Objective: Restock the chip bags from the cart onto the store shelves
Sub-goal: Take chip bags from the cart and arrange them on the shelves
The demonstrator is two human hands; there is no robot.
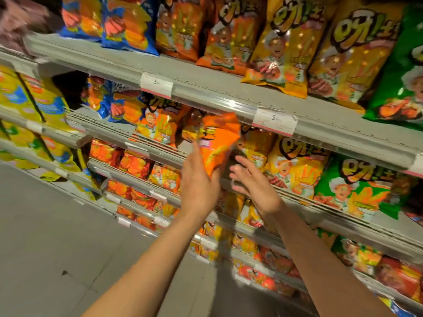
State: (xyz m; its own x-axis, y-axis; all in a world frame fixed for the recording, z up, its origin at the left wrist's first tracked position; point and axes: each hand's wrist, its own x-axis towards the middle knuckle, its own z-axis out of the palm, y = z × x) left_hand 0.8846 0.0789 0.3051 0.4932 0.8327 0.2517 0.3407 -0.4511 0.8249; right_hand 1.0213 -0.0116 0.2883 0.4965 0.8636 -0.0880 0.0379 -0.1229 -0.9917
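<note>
Basically: left hand (198,179) grip is closed on the lower end of the orange chip bag (217,143); bag runs up and away from the grip, long axis near upright, top already at the gap on the second shelf (160,154). Right hand (256,184) just beside, fingers spread, holding nothing. Left is nearer, so prob left pushes it in, right steadies neighbours.

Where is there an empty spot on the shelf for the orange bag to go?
The left hand holds the orange bag at a dark gap on the second shelf, between the orange chef bags on its left and the yellow bags on its right. The open right hand reaches beside it. The top shelf is packed tight.
</note>
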